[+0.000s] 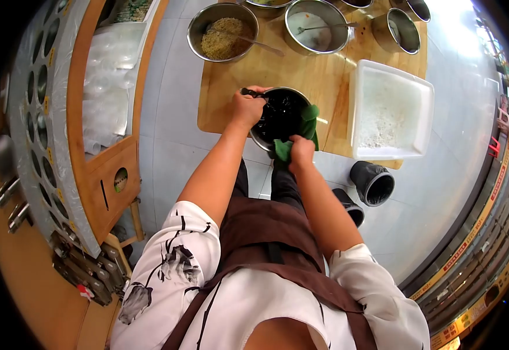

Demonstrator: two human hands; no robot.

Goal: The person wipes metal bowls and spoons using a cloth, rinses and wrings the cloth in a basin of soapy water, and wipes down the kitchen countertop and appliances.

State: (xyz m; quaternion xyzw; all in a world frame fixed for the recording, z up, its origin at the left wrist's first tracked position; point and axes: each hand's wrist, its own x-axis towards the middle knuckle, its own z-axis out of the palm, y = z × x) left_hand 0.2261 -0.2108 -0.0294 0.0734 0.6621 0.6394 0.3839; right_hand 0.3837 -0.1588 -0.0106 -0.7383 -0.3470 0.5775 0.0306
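A round metal pot [257, 137] with dark, glistening contents stands at the front edge of the wooden table, near my body. My left hand [247, 109] is closed at its upper left rim, around a black handle [247, 91]. Whether that handle belongs to the pot or to a utensil, I cannot tell. A green cloth [309, 119] drapes over the pot's right side and hangs along its lower rim. My right hand [302, 151] grips this cloth at the pot's lower right, with the fingers partly hidden.
On the wooden table [225, 79] are a metal bowl of grains with a spoon [222, 38], a bowl of pale content [316, 26] and a metal pot [395, 32]. A white plastic tub [391, 111] lies right. Black bins [372, 184] stand below; a wooden cabinet [114, 186] is left.
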